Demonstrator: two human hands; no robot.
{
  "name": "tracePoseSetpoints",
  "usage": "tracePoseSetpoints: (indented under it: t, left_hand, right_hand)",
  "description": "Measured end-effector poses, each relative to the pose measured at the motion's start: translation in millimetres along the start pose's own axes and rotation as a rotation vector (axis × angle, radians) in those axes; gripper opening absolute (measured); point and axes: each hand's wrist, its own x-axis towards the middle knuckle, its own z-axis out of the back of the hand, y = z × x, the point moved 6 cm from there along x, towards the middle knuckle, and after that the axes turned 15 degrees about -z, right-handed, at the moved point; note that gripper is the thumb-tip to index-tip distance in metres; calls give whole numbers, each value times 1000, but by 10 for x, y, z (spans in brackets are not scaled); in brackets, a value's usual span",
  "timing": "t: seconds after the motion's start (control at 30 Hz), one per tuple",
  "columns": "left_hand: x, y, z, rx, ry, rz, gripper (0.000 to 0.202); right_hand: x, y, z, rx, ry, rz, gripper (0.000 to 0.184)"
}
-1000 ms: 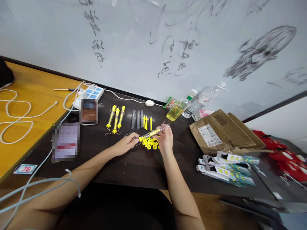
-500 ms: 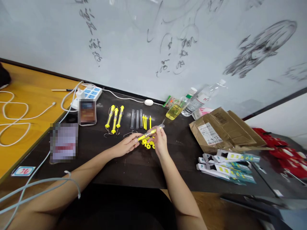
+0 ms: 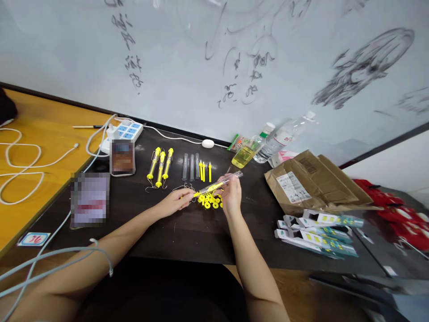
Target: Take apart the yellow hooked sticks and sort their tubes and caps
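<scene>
Whiteboard [image 3: 181, 67] with black handwriting and a drawing across the far side; dark bench [image 3: 187, 241] below it, yellow-topped bench [image 3: 50, 120] adjoining at left. On my feed the left hand [image 3: 176, 201] has thumb and fingers pinched together, its grip closed on the left end of a yellow rod [image 3: 196, 195]. Right hand [image 3: 232, 194] is curled round a clear tube [image 3: 217, 184], fingers gathered on the right half, with the tube's end sticking out past them. Rod and tube lie in line between the hands, slanting toward far right. I see yellow inside the tube's left part; how deep the rod sits, I cannot tell. Just below, on the bench: a heap of yellow rings [image 3: 205, 202]. Wire hooks [image 3: 184, 188] near the left fingers, partly hidden. Beyond the hands I log, left to right: three hooked yellow pieces [image 3: 161, 167], three loose tubes [image 3: 191, 167] side by side, three short rods [image 3: 203, 172], one slightly apart. Far right of these, a bottle of yellow liquid [image 3: 244, 156] and a clear bottle [image 3: 279, 139]. Right side: brown package [image 3: 311, 179], flattish printed boxes [image 3: 318, 235] nearer. Far left, a power strip [image 3: 129, 131]; two devices with pixelated faces [image 3: 90, 199] nearer.
</scene>
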Motion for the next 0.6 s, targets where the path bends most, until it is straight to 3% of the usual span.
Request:
tracePoseSetpoints:
  t: [0.27, 0.43, 0.53, 0.6]
  left_hand:
    - [3, -19, 56, 2, -2, 4, 37]
    - [10, -146, 125, -115, -144, 44, 30]
    - [16, -217, 165, -181, -227, 21, 26]
    - [20, -222, 189, -183, -260, -5, 26]
  right_hand:
    - [93, 202, 178, 12, -121, 86, 38]
    - [282, 447, 327, -58, -245, 146, 38]
    - [512, 496, 193, -206, -221, 132, 41]
    - [687, 427, -58, -370, -123, 86, 44]
